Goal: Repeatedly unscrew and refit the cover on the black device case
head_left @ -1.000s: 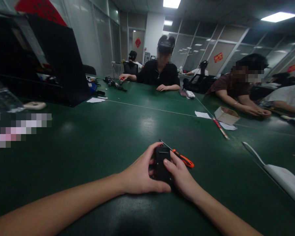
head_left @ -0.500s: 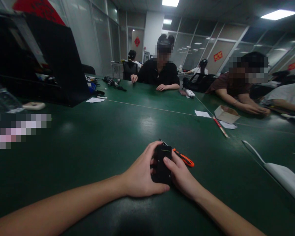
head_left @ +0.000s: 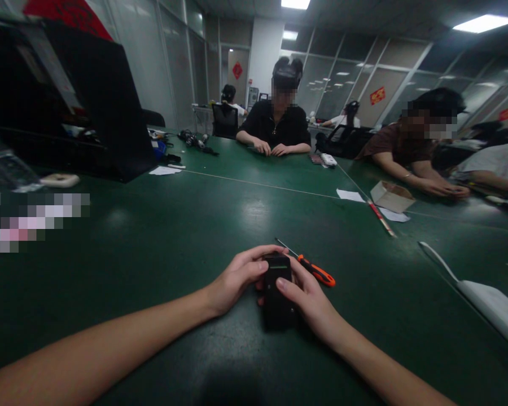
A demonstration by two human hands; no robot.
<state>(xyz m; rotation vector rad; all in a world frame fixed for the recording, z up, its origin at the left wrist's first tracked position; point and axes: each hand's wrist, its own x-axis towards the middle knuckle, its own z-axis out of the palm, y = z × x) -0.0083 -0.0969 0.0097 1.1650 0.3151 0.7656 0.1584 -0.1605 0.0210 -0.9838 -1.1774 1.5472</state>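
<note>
A small black box-shaped device (head_left: 278, 307) with a thin greenish slot near its far end is held between both hands just over the green table. My left hand (head_left: 241, 277) is closed on its far left corner, thumb on the top face and fingers reaching round the far end. From the right, my right hand (head_left: 307, 287) grips it, thumb pressed on the upper face and fingers along the side, some of them hidden beneath. Just beyond my right hand lies a screwdriver (head_left: 317, 272) with an orange and black handle, its shaft pointing to the far left.
A black open case (head_left: 105, 107) stands at the left on the green table (head_left: 173, 231). To the right are a small cardboard box (head_left: 392, 197), paper (head_left: 350, 195), a red stick (head_left: 380, 219) and a white device (head_left: 491, 307). Several people sit around.
My left thumb has moved from the device's near end up to its far left corner. The device has shifted slightly toward me. Across the table, a person's hands have come together.
</note>
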